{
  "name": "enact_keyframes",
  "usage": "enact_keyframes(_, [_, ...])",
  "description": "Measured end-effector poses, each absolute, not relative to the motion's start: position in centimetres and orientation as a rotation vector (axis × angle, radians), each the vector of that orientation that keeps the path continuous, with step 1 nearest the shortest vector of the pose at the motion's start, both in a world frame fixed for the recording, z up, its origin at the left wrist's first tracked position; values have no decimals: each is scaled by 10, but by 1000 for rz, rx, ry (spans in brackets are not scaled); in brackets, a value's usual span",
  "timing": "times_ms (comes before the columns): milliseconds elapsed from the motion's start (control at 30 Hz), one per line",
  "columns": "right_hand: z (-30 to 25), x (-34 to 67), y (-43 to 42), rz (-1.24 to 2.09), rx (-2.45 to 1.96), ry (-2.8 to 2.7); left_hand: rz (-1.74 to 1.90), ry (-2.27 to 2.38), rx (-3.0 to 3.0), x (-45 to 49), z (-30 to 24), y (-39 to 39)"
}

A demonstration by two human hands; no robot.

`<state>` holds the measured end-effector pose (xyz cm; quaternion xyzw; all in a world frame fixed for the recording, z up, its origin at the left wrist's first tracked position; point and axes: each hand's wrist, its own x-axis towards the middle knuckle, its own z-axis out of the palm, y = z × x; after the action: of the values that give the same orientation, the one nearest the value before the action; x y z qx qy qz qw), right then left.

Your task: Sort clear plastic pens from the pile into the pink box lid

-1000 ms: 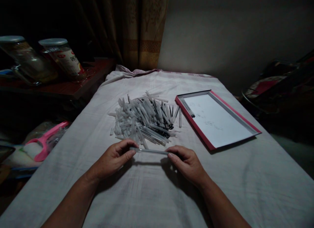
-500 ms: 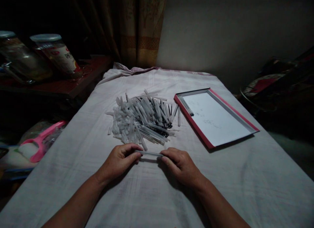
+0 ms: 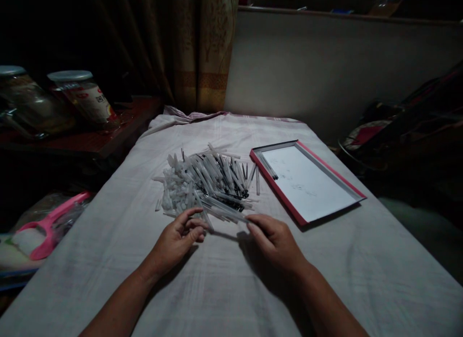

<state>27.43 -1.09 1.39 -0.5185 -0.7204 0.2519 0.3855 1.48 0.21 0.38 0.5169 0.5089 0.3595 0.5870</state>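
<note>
My right hand point(image 3: 273, 238) pinches one end of a clear plastic pen barrel point(image 3: 232, 213), which slants up and left over the near edge of a heap. My left hand point(image 3: 183, 235) is open, its fingers loosely curled and apart, with nothing visible in them. Just beyond both hands lies the heap of pen parts point(image 3: 208, 175), with clear barrels, dark-tipped refills and whitish caps mixed together. To the right, a shallow red-rimmed box lid point(image 3: 277, 192) has several pens point(image 3: 268, 165) lying along its left inner side.
A pale checked cloth point(image 3: 202, 298) covers the table. On the left, jars point(image 3: 87, 103) stand on a dark red cabinet point(image 3: 119, 129), with pink-handled scissors point(image 3: 48, 226) lower down. A patterned curtain point(image 3: 213, 52) and a wall point(image 3: 289, 66) close off the back.
My left hand has let go of the barrel, which both hands held level before. The barrel now tilts up and left from my right hand. The camera view has shifted slightly.
</note>
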Motion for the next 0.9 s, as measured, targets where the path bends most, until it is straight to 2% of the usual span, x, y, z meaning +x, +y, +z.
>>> enact_keyframes(133, [31,325,41,325,-1670,-1387,841,1254,1096,14,6,5])
enact_keyframes(200, [39,351,76,185,-1951,-1346,838,1256,1070,15,6,5])
enact_keyframes(300, [42,371,120,162,-2352,-1384,839,1249,1044,15,4,4])
enact_keyframes(500, [25,363,156,178,-2477,-1462,815,1260,1006,12,-3,3])
enact_keyframes(900, [13,360,166,182,-2434,-1753,811,1236,997,14,4,4])
